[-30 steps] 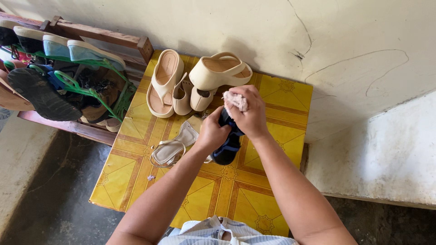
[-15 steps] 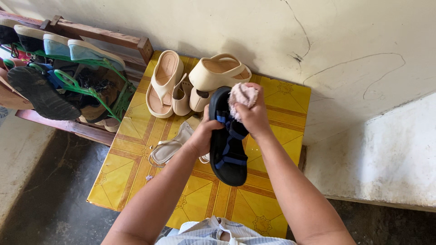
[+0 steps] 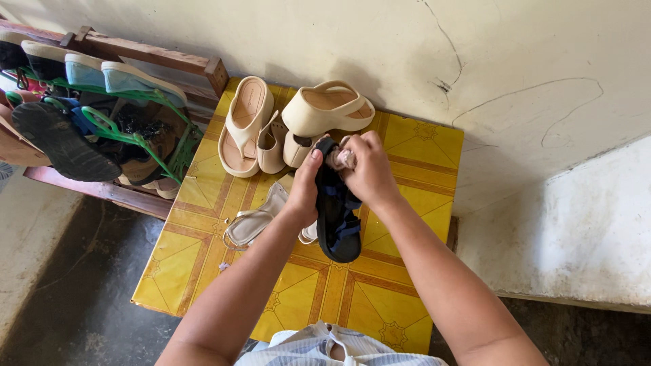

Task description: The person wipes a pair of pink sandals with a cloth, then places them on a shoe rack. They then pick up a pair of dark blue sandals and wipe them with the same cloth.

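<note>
**Black sandal gripped and rubbed w/ cloth over yellow table**

The person's left hand (image 3: 305,186) is closed around the side of a black sandal w/ blue straps (image 3: 337,217), thumb up near its toe end. Sandal is held off the yellow patterned table (image 3: 203,237), roughly at the table's middle, heel end pointing toward the person. Right hand (image 3: 368,169) is clenched on a small pinkish cloth (image 3: 341,159), pressing it vs. the sandal's upper end; only a bit of cloth shows between the fingers.

Just beyond the hands, near the wall: cream platform slides (image 3: 325,108) stacked, a cream thong sandal (image 3: 244,122) beside them. A pale strappy flat sandal (image 3: 254,220) lies on the table just left of the left hand, partly under the wrist. Far left, a wooden shoe rack (image 3: 135,49) packed w/ assorted shoes, green hangers among them.
</note>
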